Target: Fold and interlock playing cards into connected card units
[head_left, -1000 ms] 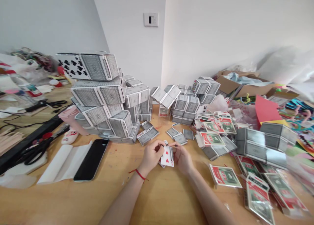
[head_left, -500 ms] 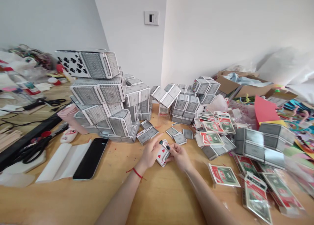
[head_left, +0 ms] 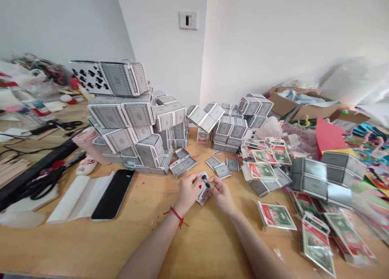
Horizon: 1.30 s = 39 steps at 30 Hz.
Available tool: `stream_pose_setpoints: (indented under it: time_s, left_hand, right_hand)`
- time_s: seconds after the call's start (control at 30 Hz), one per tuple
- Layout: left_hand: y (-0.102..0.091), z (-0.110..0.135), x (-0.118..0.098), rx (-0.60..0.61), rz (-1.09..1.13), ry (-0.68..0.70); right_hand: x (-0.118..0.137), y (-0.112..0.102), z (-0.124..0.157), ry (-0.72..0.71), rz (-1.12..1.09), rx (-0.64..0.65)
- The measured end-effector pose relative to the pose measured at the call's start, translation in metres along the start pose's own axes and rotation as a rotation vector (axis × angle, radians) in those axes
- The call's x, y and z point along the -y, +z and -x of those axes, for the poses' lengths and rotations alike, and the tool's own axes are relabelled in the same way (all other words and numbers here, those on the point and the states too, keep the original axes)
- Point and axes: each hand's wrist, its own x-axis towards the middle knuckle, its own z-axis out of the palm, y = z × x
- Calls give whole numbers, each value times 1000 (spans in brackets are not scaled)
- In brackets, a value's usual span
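Between my hands, near the table's middle, are playing cards (head_left: 201, 193), face up with red hearts showing. My left hand (head_left: 189, 189) is closed on their upper left side, thumb on top. From the right, my right hand (head_left: 221, 193) pinches the cards' upper right edge, its dark-nailed fingertips close to my left thumb. How many cards are held cannot be made out. Just beyond lie folded card pieces (head_left: 183, 165) on the left and flat card pieces (head_left: 223, 170) on the right, backs up.
Stacked card boxes (head_left: 121, 116) rise at back left, with lower stacks (head_left: 231, 127) at back right. Card packs (head_left: 276, 216) lie on the right beside joined card blocks (head_left: 310, 175). A black phone (head_left: 113, 194), white paper (head_left: 75, 200) and black scissors (head_left: 41, 185) are on the left.
My left hand has turned and shifted slightly right over the cards, covering more of their face. My right fingers have moved up along the edge, closer to the left thumb.
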Motion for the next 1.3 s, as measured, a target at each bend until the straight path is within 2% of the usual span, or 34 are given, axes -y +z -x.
stream_pose_setpoints:
  time_s: [0.17,0.4,0.53,0.67,0.73,0.83,0.97,1.17,1.3]
  left_hand:
    - [5,6,-5,-118,-104,49]
    - [5,6,-2,-127,-212,45]
    - [5,6,-1,-55,-180,36]
    - [1,5,-7,46,23,21]
    - [-1,4,-9,62,119,-11]
    - [-2,2,-7,81,141,-35]
    - [2,0,-3,17,130,-34]
    - [2,-6,6,-128,312,-69]
    - [-1,-8,10,-142,189,-1]
  right_hand:
    - [3,6,3,-27,-19,-10]
    - [1,6,3,4,-40,0]
    - [2,2,2,24,40,-1]
    - [-1,-5,-2,-41,115,-119]
    - [-4,-8,-5,-89,71,-185]
    - [-5,-11,-10,-133,-52,-226]
    - [-1,-12,-10,-133,-113,-198]
    - [5,-3,-2,-100,91,-107]
    - [4,0,-1,-90,139,-100]
